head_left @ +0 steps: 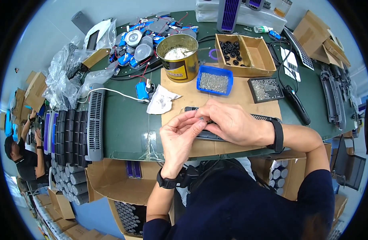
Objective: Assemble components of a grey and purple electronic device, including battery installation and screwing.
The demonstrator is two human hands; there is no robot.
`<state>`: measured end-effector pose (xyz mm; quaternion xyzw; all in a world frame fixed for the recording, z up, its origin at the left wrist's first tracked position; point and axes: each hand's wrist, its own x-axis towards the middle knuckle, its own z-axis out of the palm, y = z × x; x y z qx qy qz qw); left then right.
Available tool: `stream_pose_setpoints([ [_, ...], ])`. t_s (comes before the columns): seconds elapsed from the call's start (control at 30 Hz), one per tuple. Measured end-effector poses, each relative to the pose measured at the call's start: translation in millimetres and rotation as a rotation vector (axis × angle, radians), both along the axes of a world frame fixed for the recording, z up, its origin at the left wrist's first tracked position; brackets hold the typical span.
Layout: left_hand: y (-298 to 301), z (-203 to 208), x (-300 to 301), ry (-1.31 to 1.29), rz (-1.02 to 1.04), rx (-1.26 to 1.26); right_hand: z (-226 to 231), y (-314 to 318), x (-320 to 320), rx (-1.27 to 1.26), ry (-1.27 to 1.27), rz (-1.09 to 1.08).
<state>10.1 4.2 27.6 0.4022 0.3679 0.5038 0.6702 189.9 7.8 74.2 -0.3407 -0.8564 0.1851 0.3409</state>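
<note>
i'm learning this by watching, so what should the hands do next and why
Probably ease the joined fingers down to the dark slotted part, since the left hand and right hand meet over it in this view; whether they pinch anything small is too hidden to tell.

A workshop, small-parts assembly by the look of it. Green workbench [122, 136] lies under the grip of left hand [178, 138] and right hand [240, 124]. Just beyond the grip: blue tray [222, 93] of small metal pieces [213, 82]; past that, a divided box [258, 52], one side holding black parts [231, 50]. Farther off, to its left, a heap of wired components [146, 50]. Right of the grip, a black corded tool [297, 105]. Well left, rows of slatted housings [72, 134]. Below bench level, a carton of grey cylinders [128, 216].
</note>
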Motion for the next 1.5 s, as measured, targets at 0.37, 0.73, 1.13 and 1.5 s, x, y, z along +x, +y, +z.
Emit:
stream_pose_setpoints([
  [0.37,15,-25,-34,0.477,0.124,0.135,-14,0,25,-0.219,-0.494,-0.067],
  [0.73,19,-19,-17,0.754,-0.028,0.294,-20,-3,27,-0.438,-0.702,-0.022],
  [1.13,32,-45,-15,0.759,-0.006,0.282,-12,0,36,-0.482,-0.651,-0.005],
  [1.5,54,-53,-22,0.743,-0.206,0.254,30,93,46,-0.286,-0.581,-0.323],
])
